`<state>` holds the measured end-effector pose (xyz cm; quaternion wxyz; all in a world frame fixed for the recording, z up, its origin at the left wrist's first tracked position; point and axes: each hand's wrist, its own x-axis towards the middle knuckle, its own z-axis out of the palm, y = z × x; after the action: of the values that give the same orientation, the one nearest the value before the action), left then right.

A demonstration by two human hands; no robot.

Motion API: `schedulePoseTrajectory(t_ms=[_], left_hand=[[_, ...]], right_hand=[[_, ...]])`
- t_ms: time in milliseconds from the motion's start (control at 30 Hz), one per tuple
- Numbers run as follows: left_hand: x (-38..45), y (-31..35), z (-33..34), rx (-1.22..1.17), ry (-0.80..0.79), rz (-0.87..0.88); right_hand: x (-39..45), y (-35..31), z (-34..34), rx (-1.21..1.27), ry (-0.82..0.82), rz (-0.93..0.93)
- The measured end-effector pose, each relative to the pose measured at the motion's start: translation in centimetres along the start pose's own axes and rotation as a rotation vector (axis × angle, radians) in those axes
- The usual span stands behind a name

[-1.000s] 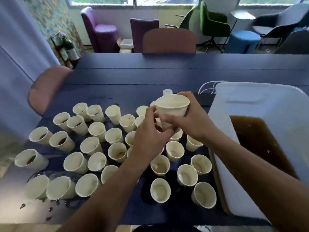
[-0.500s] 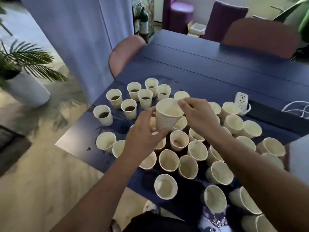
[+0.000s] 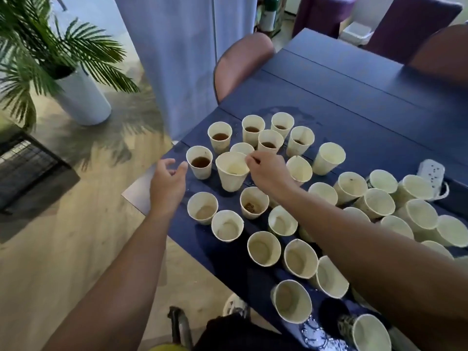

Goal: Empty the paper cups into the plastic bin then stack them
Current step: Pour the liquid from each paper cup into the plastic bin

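Note:
Many white paper cups stand on the dark blue table (image 3: 354,117). Several at the far left corner hold brown liquid, among them one cup (image 3: 200,162) at the table's left edge and another (image 3: 219,137) behind it. My right hand (image 3: 268,172) pinches the rim of an empty cup (image 3: 231,173) that sits upright among them. My left hand (image 3: 167,184) hovers open just left of the edge cup, its fingers apart and close to the cup's wall. The nearer cups, such as one (image 3: 264,248), look empty or wet. The plastic bin is out of view.
A white power strip (image 3: 431,173) with a cable lies at the right among the cups. A pink chair (image 3: 240,59) stands at the table's left end. A potted palm (image 3: 63,72) is on the floor at left. The table corner (image 3: 141,188) lies under my left hand.
The view has swung left, away from the bin. My left hand has let go of the empty cup and moved left beside a full cup. My right hand has lowered the empty cup among the others.

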<state>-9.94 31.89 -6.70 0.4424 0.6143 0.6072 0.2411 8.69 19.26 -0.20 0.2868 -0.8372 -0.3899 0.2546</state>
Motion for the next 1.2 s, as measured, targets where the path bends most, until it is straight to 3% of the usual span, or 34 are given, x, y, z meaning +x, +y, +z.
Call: schedulePoseTrajectory(t_ms=[167,367,633,1000,1200], left_hand=[[2.5,-0.1,1.2,-0.027,-0.063,-0.059],[3.8,1.0,2.1,0.146,-0.14,-0.103],[4.5,1.2,2.6,0.277,-0.154,-0.084],[3.6,0.9,1.2,0.13,-0.182,-0.123],[1.4,4.1,-1.2,0.019,-0.109,-0.057]], right_hand=[[1.2,0.6,2.1,-0.066,-0.03,0.028],[1.7,0.9,2.1,-0.294,-0.174,0.059],[1.5,1.9,-0.1,-0.13,0.007,0.041],[-0.5,3.2,-1.6,0.03,0.008,0.076],[-1.5,2.7,-1.6,0.043,0.005,0.032]])
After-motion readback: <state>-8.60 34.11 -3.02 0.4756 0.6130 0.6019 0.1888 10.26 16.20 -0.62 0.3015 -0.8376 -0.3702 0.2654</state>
